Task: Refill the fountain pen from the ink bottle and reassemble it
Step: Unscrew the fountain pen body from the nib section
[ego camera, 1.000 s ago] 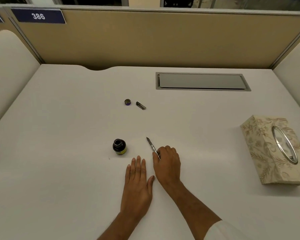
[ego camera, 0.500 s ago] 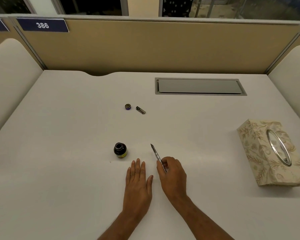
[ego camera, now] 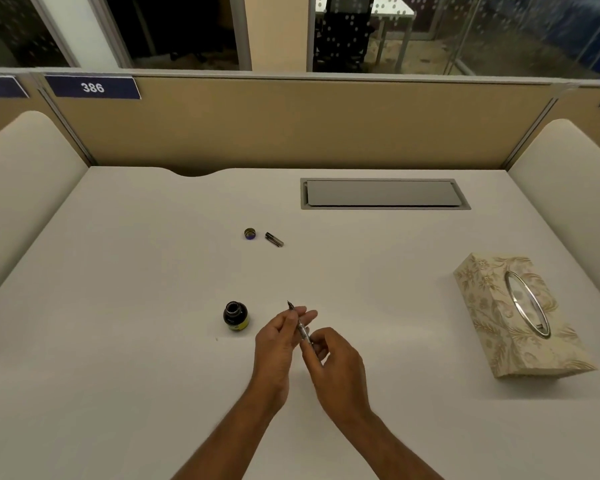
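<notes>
Blue sign [ego camera: 92, 87] reads 386 | round dark glass ink bottle [ego camera: 236, 316], open, yellow label unreadable, on smooth white desk [ego camera: 118, 375] | small round cap [ego camera: 250, 233] and short dark tube [ego camera: 274, 239] lie farther back | left hand [ego camera: 278, 337] and right hand [ego camera: 333, 362] both pinch the slim pen [ego camera: 300, 325] above the desk, nib pointing away, just right of the bottle | floral tissue box [ego camera: 492, 306], oval opening

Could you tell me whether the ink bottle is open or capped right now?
Open: the ink bottle stands upright with its dark mouth bare, and its cap lies well apart behind it.
</notes>
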### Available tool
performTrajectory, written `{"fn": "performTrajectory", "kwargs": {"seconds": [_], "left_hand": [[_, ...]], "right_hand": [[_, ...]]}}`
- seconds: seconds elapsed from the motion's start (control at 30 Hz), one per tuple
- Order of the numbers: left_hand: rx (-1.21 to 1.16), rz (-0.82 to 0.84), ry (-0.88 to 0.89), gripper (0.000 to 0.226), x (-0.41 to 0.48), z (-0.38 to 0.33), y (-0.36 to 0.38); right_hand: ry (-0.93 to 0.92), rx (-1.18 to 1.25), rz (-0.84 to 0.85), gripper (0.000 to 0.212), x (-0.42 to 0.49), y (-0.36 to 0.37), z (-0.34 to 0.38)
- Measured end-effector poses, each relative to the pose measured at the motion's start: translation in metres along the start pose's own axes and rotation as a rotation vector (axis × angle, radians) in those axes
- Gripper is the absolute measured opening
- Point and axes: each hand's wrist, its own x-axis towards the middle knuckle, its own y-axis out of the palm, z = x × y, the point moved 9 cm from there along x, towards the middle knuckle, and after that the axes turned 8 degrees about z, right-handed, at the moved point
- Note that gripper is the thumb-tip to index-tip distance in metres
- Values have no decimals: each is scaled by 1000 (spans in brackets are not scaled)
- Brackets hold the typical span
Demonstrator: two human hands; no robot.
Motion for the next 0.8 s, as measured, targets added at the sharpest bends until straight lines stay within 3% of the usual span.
{"fn": "performTrajectory", "kwargs": {"seconds": [0.07, 0.17, 0.27, 0.33, 0.47, 0.53, 0.67, 0.8], "left_hand": [[-89, 14, -30, 25, 2, 3, 3], [-171, 35, -70, 23, 4, 6, 6], [-242, 33, -122, 21, 4, 12, 5], [-300, 21, -129, 20, 4, 15, 5], [-389, -17, -132, 21, 3, 20, 7], [-418, -31, -138, 21, 1, 21, 9], [-410, -15, -153, 21, 3, 19, 10], [-449, -7, -167, 23, 5, 20, 9]], "right_hand": [[87, 148, 69, 16, 1, 0, -4], [337, 493, 306, 47, -3, 15, -11], [493, 713, 411, 46, -11, 21, -12], [448, 678, 336, 42, -7, 15, -12], [165, 220, 59, 35, -2, -8, -5], [125, 140, -2, 36, -7, -12, -1], [405, 562, 83, 47, -12, -5, -12], [521, 708, 61, 22, -12, -4, -16]]}}
